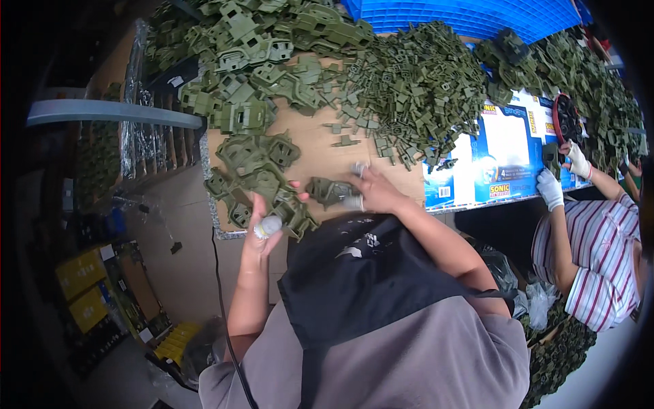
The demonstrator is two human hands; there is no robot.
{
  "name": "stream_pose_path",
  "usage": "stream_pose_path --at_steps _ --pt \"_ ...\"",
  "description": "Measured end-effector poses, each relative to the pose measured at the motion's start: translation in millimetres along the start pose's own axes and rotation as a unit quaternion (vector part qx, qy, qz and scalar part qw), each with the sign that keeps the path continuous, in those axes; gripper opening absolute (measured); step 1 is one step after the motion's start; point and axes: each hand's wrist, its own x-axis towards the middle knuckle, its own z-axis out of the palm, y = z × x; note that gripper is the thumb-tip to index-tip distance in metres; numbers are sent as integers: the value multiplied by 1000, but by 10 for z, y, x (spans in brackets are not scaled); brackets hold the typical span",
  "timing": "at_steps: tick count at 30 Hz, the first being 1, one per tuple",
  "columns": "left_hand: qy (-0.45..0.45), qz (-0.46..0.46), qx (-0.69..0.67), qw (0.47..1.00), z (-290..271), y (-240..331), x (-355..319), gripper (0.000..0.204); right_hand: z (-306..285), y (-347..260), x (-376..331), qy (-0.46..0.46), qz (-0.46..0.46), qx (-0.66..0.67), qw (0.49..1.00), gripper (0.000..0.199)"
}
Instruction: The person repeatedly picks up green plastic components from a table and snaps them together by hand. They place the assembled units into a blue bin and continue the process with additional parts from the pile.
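My left hand (268, 221), with a white cover on one finger, is closed around an olive-green moulded plastic part (289, 208) near the table's front edge. More green parts (255, 160) lie against and behind it, so where one piece ends is hard to tell. To the right, a smaller, darker green plastic part (330, 191) sits with its right end between the thumb and fingers of my right hand (377, 191). White covers show on those fingertips too, and they are slightly blurred.
Large green shells (238, 54) pile up at the back left. A heap of small green pieces (415, 88) spreads behind my right hand. A blue crate (470, 17) stands at the back. On the right a co-worker's gloved hands (550, 189) hold a dark part. A metal bar (116, 112) juts in from the left.
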Motion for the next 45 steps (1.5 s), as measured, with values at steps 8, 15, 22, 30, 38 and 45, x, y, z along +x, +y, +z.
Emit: stream_pose_path --at_steps 8,15,22,30,38,45 --pt "137 35 58 988 -201 -373 465 56 -70 291 872 5 27 -145 989 26" --pt "70 -34 249 965 298 81 519 46 -1049 -180 260 132 70 429 891 35" --pt "-137 -72 284 946 649 75 688 63 -1455 -472 -45 118 8 66 991 30" --pt "-165 -52 337 925 774 -27 669 57 -1260 -374 -169 134 1 159 978 20" --pt "-190 -99 359 908 831 -61 514 60 -1130 -372 -357 149 -43 126 980 42" --pt "-168 -87 354 916 627 -107 735 54 -1409 -167 -428 9 6 411 912 36"
